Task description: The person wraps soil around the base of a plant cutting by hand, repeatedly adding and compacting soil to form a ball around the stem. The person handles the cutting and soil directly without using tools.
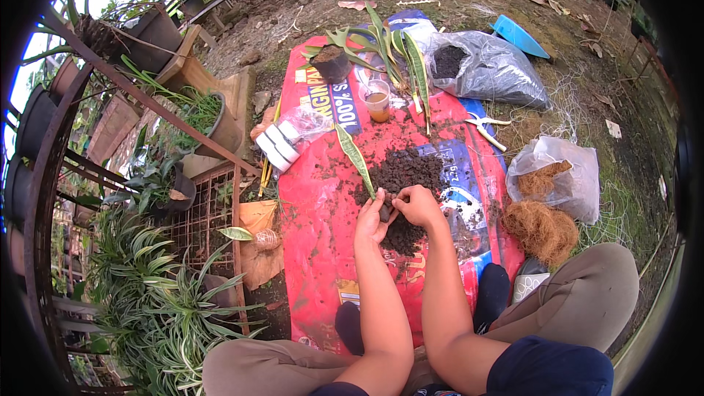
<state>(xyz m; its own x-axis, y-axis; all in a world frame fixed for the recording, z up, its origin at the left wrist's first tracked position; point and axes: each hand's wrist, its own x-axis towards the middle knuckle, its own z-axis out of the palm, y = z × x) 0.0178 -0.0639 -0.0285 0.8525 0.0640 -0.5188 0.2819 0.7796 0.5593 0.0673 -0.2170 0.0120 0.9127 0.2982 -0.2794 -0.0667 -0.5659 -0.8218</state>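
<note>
A variegated snake plant leaf cutting (355, 158) rises, tilted to the left, from my left hand (373, 221). My left fingers close around its base, where a dark clump of soil (386, 210) shows. Against that clump my right hand (421, 208) presses with thumb and forefinger; the fingertips are partly hidden. Both hands are over a heap of dark, moist soil (410, 170), spread on a red printed plastic sheet (316, 214). Beyond the heap stands a plastic cup (376, 100) of brown liquid.
Farther back are a black pot (330, 64), snake plant leaves (419, 74) and a soil bag (489, 66). Pruning shears (485, 127) and coconut fibre (542, 231) lie right. White rolls (278, 146) and a wrapped cutting (266, 238) lie left, near a rusty metal rack (237, 253).
</note>
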